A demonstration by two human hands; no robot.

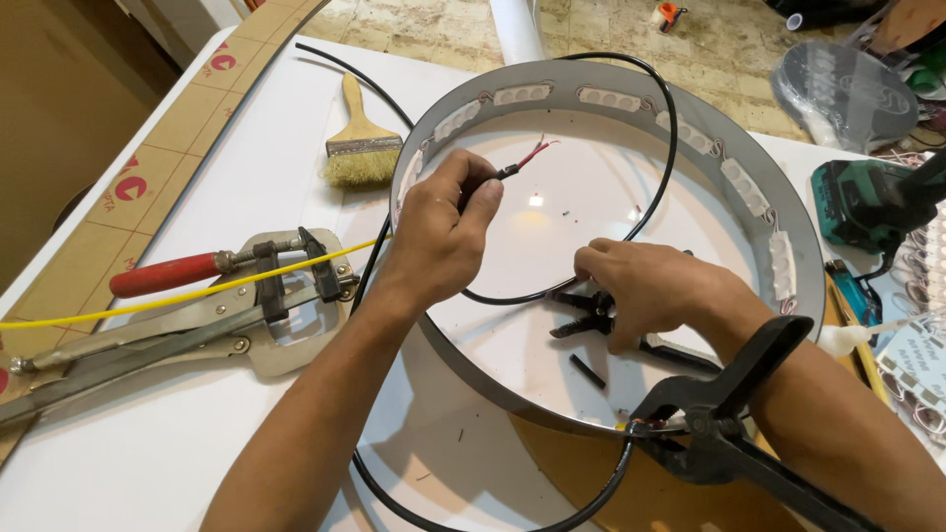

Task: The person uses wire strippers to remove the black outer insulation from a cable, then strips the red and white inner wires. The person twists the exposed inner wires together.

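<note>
Over a white table (pixel 177 433), the left hand (pixel 439 236) pinches a black cable (pixel 650 167) between closed fingers (pixel 483 192), its stripped red wire ends jutting just beyond the fingertips. The right hand (pixel 641 291) closes on black wire strippers (pixel 586 313) inside a round metal frame (pixel 788 212) lined with LED modules. A spring clamp (pixel 729 414) grips the frame's near rim; a paintbrush (pixel 360 143) lies far left.
</note>
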